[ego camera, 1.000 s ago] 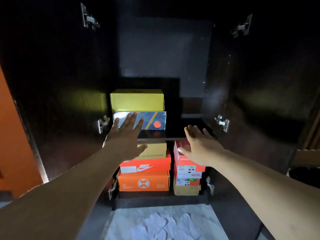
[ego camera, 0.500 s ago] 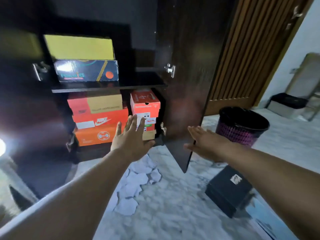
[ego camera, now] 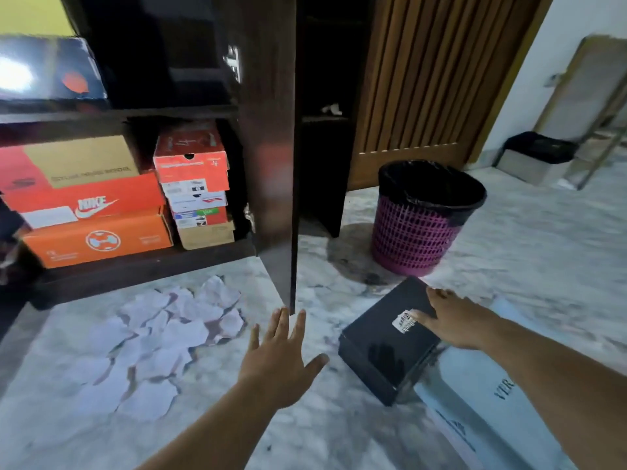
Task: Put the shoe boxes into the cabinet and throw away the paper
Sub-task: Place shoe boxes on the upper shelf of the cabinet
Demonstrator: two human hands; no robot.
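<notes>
On the floor, right of the open cabinet door (ego camera: 271, 147), lies the black shoe box (ego camera: 380, 344). Right hand (ego camera: 454, 322) rests flat on its lid, fingers straight, gripping nothing; left hand (ego camera: 278, 361) hovers beside it, released. Risk: a lift could knock the box against that door's edge, or scatter the paper (ego camera: 159, 337) left of the door.

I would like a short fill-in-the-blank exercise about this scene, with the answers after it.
1. The right hand rests on the ____ box on the floor.
2. The left hand is open and holds ____.
3. The pink bin has a ____ liner.
4. The torn paper lies on the ____.

Answers: black; nothing; black; floor
</notes>
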